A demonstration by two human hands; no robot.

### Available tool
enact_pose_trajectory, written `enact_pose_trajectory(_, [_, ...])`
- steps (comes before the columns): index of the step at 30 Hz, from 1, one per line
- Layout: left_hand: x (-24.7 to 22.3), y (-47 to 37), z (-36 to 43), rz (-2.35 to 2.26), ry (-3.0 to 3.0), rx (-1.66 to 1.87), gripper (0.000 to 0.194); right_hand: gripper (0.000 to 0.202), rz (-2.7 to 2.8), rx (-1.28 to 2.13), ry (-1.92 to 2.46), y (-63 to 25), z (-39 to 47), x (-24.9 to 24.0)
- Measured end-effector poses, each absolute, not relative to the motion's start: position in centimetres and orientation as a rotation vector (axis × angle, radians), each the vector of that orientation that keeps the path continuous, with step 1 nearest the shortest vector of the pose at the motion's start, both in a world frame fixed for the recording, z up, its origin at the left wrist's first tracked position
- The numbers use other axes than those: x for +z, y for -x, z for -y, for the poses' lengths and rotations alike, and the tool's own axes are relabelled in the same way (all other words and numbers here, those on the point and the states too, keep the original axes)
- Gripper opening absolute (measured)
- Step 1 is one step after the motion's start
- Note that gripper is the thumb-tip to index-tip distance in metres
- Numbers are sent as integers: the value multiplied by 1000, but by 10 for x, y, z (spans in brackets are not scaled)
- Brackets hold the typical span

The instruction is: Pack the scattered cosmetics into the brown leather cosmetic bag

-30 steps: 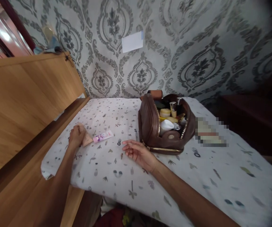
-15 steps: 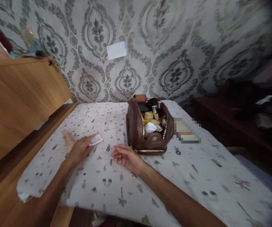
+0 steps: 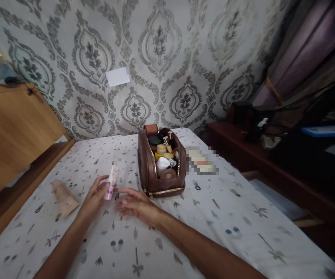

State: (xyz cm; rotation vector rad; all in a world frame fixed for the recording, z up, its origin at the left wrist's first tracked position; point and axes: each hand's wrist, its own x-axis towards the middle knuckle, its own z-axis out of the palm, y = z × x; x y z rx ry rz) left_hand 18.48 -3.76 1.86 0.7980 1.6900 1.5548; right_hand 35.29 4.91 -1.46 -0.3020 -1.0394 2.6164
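Observation:
My left hand [image 3: 97,195] grips a small pink and white squeeze tube [image 3: 112,179], held upright between thumb and fingers. Close to its right, my right hand [image 3: 137,206] has its fingers loosely spread and holds nothing; its fingertips come near the tube's lower end. A brown cosmetic bag [image 3: 146,170] stands unzipped just behind my right hand. Inside it are a white bottle [image 3: 163,163], a yellow-lidded jar [image 3: 161,148] and several other cosmetics. A larger peach-coloured tube [image 3: 64,198] lies on the patterned sheet, left of my left hand.
The white printed sheet [image 3: 202,228] covers the surface under everything. A blurred-out flat item [image 3: 204,162] lies right of the bag. A wooden panel [image 3: 19,124] borders the left side, a dark red ledge [image 3: 225,141] the right. Patterned wallpaper [image 3: 158,38] rises behind.
My left hand has lifted the small tube off the sheet, turned it upright and brought it towards my right hand. The peach tube now lies fully in sight. The view has swung right.

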Motion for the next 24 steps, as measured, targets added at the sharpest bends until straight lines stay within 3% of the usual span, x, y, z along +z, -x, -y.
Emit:
enact_pose_trajectory(10, [7, -220, 25, -1318, -540, 1787, 58, 55, 1020, 2487, 272, -351, -51, -21])
enact_pose_trajectory(24, [11, -226, 33, -1246, -630, 1729, 48, 56, 1080, 2432, 273, -348, -51, -24])
